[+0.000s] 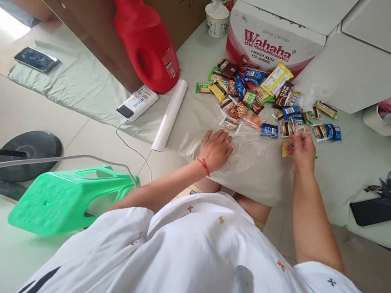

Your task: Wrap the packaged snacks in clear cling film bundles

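Observation:
My left hand point(216, 149), with a red string round its wrist, lies flat with fingers spread on a clear plastic bag point(254, 152) spread on the pale cloth. My right hand point(301, 148) is closed on a small yellow snack packet point(286, 149) at the near edge of a pile of wrapped snacks point(259, 97). The pile holds several small packets in blue, brown, green and yellow, and it lies just beyond both hands in front of a Wahaha carton point(268, 44).
A roll of clear bags point(169, 114) lies left of the snacks, next to a power bank point(137, 103) and a red jug point(147, 39). A green stool point(68, 201) lies tipped at left. A paper cup point(217, 19), phone point(36, 59), black wallet point(372, 211) and keys point(384, 190) are around.

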Demonstrator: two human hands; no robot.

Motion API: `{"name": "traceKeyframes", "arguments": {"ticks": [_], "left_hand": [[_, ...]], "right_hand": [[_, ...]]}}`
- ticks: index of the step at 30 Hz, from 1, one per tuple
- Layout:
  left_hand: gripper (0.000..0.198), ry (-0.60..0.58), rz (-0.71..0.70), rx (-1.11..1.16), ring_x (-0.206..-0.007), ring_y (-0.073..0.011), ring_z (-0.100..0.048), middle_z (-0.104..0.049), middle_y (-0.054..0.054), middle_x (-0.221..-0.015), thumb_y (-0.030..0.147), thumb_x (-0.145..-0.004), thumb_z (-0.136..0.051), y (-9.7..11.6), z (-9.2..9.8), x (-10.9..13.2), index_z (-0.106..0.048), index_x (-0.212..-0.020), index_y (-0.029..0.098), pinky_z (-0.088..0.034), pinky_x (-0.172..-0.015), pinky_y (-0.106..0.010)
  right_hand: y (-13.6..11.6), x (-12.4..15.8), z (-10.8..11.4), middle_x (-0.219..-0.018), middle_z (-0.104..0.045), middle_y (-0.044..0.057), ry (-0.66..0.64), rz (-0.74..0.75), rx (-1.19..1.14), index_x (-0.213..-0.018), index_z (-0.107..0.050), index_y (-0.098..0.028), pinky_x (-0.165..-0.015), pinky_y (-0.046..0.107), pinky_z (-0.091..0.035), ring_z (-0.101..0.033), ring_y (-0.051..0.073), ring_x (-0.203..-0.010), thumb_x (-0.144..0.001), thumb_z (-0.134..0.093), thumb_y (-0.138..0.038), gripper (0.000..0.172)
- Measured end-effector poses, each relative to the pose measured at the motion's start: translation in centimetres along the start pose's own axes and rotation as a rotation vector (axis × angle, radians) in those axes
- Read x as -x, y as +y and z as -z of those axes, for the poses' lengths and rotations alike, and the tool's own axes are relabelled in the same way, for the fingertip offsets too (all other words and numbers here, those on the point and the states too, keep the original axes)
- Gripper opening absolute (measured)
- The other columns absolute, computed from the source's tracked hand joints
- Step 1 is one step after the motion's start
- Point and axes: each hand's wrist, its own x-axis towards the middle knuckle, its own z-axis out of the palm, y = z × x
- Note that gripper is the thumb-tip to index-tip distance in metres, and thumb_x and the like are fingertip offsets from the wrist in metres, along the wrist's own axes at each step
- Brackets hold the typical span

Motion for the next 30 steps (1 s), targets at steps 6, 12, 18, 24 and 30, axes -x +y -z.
{"name": "traceKeyframes", "arguments": {"ticks": [6, 12, 18, 24, 30], "left_hand": [[0.061, -0.145, -0.022, -0.079, -0.159, -0.0344, -0.03, -0.033, -0.017, -0.171, 0.051, -0.108, -0.033, -1.5, -2.1, 1.0, -0.045, -0.16, 0.022, -0.005, -0.126, -0.071], [0.085, -0.193, -0.018, -0.116, -0.159, -0.0399, -0.029, -0.03, -0.02, -0.172, 0.065, -0.098, -0.049, -3.5, -0.7, 1.4, -0.028, -0.168, 0.021, 0.007, -0.125, -0.073], [0.095, -0.274, -0.137, -0.108, -0.159, -0.0381, -0.029, -0.029, -0.021, -0.171, 0.072, -0.094, -0.052, -5.9, 0.2, 1.9, -0.027, -0.168, 0.018, 0.009, -0.126, -0.069], [0.089, -0.258, -0.22, -0.096, -0.159, -0.0364, -0.032, -0.03, -0.019, -0.171, 0.071, -0.098, -0.046, -6.3, 0.3, 1.9, -0.03, -0.167, 0.018, 0.006, -0.129, -0.067], [0.084, -0.27, -0.2, -0.059, -0.158, -0.0349, -0.034, -0.033, -0.017, -0.17, 0.069, -0.1, -0.042, -6.2, 0.5, 1.9, -0.032, -0.167, 0.02, 0.004, -0.13, -0.065]], "right_hand": [[1.7, 4.9, -3.0, -0.11, -0.073, 0.012, -0.14, -0.057, 0.325, -0.129, -0.06, -0.017, -0.073, 0.034, -0.053, -0.061, 0.02, -0.077, -0.067, -0.076, -0.063, 0.079], [0.6, 6.6, -2.6, -0.085, -0.072, 0.005, -0.261, -0.105, 0.207, -0.089, -0.069, -0.022, -0.068, 0.032, -0.05, -0.061, 0.02, -0.074, -0.073, -0.069, -0.053, 0.035], [2.0, 12.2, 4.9, -0.065, -0.058, -0.001, -0.433, -0.349, 0.161, -0.084, -0.068, -0.026, -0.047, 0.028, -0.034, -0.043, 0.014, -0.051, -0.072, -0.075, -0.065, 0.042], [0.5, 6.5, 8.5, -0.073, -0.067, 0.005, -0.212, -0.167, 0.444, -0.088, -0.072, -0.023, -0.06, 0.035, -0.046, -0.057, 0.022, -0.063, -0.08, -0.065, -0.065, 0.043], [-6.9, -8.1, -0.7, -0.103, -0.075, 0.016, -0.042, 0.42, 0.773, -0.105, -0.076, -0.016, -0.092, 0.045, -0.052, -0.068, 0.031, -0.095, -0.092, -0.054, -0.039, 0.034]]}}
